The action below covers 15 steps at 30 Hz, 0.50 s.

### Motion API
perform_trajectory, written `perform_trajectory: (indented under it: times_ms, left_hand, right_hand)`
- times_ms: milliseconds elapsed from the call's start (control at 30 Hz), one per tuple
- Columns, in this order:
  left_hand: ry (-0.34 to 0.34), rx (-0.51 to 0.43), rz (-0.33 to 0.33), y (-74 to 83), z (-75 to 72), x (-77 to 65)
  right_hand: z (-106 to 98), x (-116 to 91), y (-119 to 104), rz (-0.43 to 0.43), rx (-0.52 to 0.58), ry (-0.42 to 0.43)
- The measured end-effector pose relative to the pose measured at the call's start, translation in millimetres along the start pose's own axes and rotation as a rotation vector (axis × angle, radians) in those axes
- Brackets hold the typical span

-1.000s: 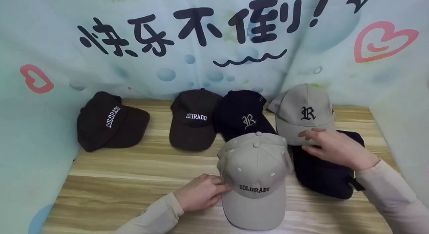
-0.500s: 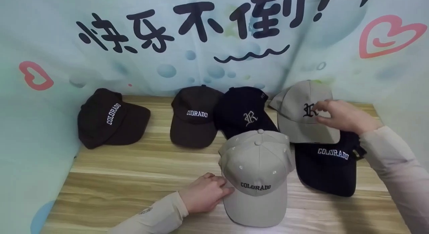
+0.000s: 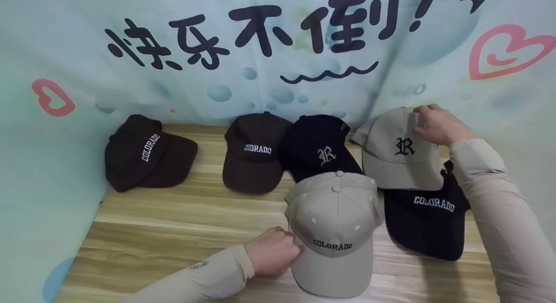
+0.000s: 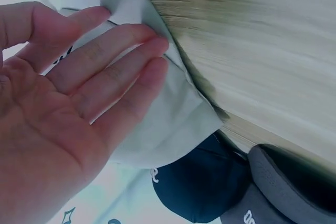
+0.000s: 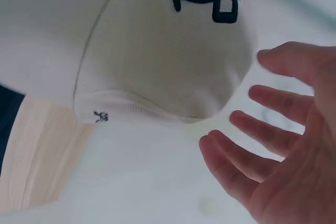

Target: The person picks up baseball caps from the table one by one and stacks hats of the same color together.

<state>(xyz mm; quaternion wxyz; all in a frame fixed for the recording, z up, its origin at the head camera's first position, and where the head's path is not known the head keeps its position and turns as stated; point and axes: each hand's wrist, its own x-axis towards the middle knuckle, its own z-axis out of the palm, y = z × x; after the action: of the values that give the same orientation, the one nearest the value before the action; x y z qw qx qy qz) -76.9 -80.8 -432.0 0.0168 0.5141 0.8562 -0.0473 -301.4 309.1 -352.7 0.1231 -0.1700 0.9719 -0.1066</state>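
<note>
On the wood table (image 3: pixel 173 233), the person's left hand (image 3: pixel 276 251) is low beside the front grey cap (image 3: pixel 334 233), its fingertips at the left side of the crown, just above the brim. Its fingers are long and relaxed, lightly bent and close together, with nothing gripped; how firmly they touch the cap, I can't tell. That cap, brim toward the person and COLORADO in dark letters across its front, is nested over a rear grey cap (image 3: pixel 315 183), whose top button shows behind its own. The right hand (image 3: pixel 444 124) is farther back, at the upper right edge of the grey R cap (image 3: pixel 402 142). Its fingers are gently curved and set apart, the thumb standing wide of the others, and they hold nothing; whether a fingertip brushes the crown, I can't make out. The grey R cap sits near the cloth (image 3: pixel 260 94) at the back, its brim overlapping the top of a navy Colorado cap (image 3: pixel 428 227). To the left of it is the navy R cap (image 3: pixel 319 142), its brim partly hidden by the grey pair and its side against the middle brown cap (image 3: pixel 252 164). The left brown cap (image 3: pixel 147 164) lies well apart, turned sideways with its brim to the right.
</note>
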Motion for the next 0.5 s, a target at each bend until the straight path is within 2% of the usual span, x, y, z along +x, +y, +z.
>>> perform_trajectory:
  times_ms: [300,500]
  left_hand:
    - [-0.014,0.006,-0.029,3.7,0.4,0.5]
    - [-0.008,0.065,-0.046,10.5,4.4,-2.0]
  right_hand:
    - [2,21,5,0.085,0.084,-0.061]
    - [2,23,13,0.074,0.126,-0.068]
